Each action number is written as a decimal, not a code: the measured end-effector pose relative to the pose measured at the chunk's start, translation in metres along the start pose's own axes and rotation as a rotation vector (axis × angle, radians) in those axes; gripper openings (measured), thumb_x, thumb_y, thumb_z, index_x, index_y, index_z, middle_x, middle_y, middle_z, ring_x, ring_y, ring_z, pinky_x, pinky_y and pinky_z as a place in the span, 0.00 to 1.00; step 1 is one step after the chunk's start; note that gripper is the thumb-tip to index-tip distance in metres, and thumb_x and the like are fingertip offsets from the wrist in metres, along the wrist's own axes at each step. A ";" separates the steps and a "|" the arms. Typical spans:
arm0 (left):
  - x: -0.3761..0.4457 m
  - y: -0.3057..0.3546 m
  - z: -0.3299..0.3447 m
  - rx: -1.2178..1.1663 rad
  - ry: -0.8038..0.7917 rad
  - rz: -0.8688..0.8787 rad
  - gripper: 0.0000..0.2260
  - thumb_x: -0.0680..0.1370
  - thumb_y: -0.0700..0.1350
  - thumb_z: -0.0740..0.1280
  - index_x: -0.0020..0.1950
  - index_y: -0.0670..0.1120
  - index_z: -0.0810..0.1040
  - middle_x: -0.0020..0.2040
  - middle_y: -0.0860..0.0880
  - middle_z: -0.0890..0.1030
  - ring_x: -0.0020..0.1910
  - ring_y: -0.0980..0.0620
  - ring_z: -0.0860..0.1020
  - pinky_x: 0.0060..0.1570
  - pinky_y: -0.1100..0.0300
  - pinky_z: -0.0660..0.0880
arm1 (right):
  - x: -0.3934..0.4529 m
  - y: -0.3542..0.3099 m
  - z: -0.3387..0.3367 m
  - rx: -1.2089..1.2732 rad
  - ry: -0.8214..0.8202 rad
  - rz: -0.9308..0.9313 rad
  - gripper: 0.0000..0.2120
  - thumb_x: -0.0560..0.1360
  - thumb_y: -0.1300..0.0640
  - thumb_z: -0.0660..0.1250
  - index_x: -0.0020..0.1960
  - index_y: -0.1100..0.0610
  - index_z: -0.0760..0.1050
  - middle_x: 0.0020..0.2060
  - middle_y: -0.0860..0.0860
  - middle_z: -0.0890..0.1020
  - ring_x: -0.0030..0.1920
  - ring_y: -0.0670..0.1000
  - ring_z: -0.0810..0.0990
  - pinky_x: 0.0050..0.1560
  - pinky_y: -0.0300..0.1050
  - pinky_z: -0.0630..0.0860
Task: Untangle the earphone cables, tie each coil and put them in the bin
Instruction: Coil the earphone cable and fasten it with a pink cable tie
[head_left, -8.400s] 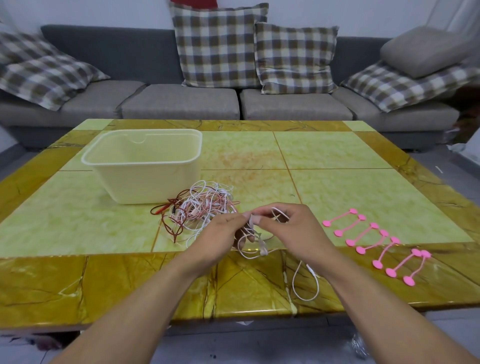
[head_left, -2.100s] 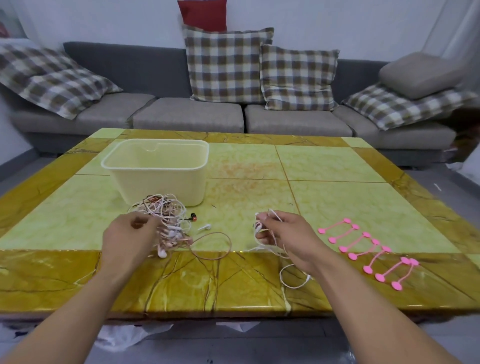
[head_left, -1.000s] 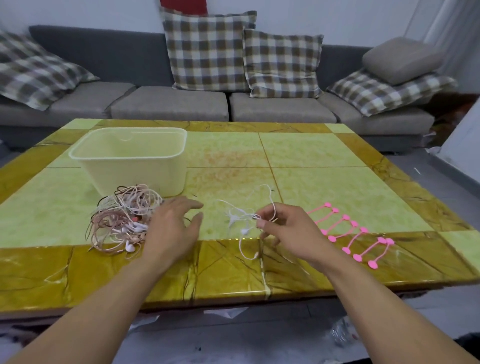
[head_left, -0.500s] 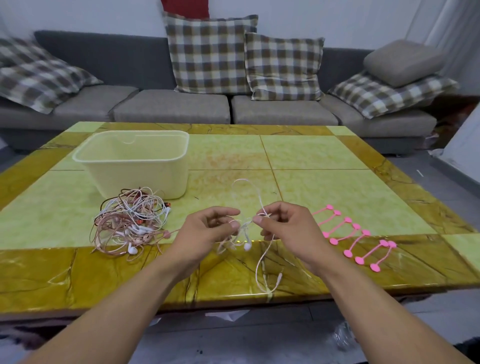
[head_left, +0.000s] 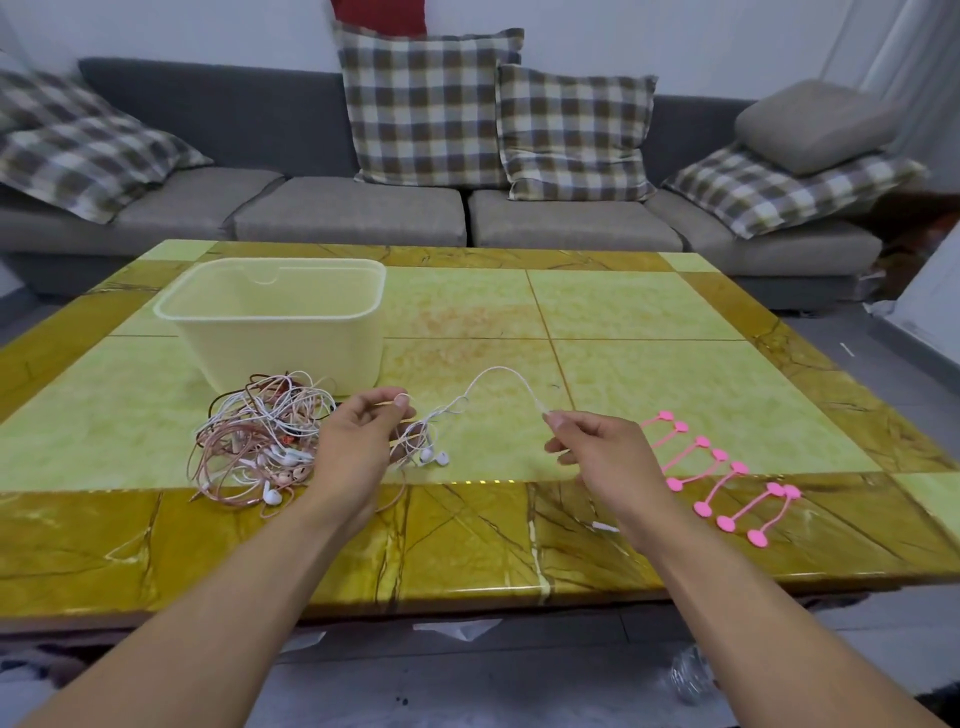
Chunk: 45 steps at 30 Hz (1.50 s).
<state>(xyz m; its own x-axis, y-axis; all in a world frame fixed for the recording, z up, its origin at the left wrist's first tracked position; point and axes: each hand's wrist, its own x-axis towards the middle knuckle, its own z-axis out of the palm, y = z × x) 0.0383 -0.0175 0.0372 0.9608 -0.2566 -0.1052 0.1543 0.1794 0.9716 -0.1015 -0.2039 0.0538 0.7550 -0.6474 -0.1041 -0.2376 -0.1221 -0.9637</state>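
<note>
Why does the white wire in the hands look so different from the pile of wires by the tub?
The single white earphone cable is stretched between both hands; the pink, white and red tangled cable heap lies untouched on the table. One is a single white strand, the other many knotted colours. Both have earbuds.

I'm seeing a white earphone cable (head_left: 498, 371) arching above the table, its earbuds dangling low. The tangle (head_left: 260, 436) is lying just before the cream bin (head_left: 291, 332). Pink ties (head_left: 722, 473) are lying in a row, right.

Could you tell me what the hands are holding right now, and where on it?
Both pinch the white earphone cable: left hand near the earbud end, right hand further along.
</note>
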 end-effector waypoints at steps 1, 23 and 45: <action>0.001 0.000 -0.001 0.002 -0.009 0.000 0.03 0.81 0.40 0.68 0.53 0.46 0.80 0.41 0.50 0.82 0.35 0.55 0.82 0.37 0.62 0.77 | 0.001 0.001 0.002 -0.067 0.008 -0.038 0.11 0.80 0.51 0.69 0.61 0.47 0.82 0.47 0.44 0.85 0.44 0.40 0.80 0.41 0.32 0.72; -0.013 0.009 0.006 -0.209 -0.367 -0.072 0.03 0.81 0.38 0.65 0.55 0.42 0.75 0.40 0.47 0.81 0.40 0.45 0.85 0.40 0.57 0.82 | -0.015 -0.002 0.050 -0.249 -0.186 -0.279 0.07 0.72 0.43 0.76 0.48 0.44 0.83 0.49 0.37 0.83 0.41 0.33 0.76 0.45 0.35 0.66; -0.011 0.003 -0.006 0.117 -0.321 0.063 0.12 0.77 0.32 0.69 0.58 0.43 0.80 0.49 0.47 0.86 0.51 0.54 0.83 0.57 0.58 0.75 | -0.016 -0.013 0.038 0.234 -0.177 -0.110 0.05 0.79 0.55 0.71 0.50 0.56 0.83 0.45 0.52 0.87 0.49 0.50 0.86 0.48 0.48 0.83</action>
<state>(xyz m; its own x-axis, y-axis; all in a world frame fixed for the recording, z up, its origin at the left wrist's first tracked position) 0.0299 -0.0084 0.0403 0.8434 -0.5373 0.0098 0.0517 0.0993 0.9937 -0.0875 -0.1638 0.0585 0.8679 -0.4964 -0.0174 -0.0170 0.0054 -0.9998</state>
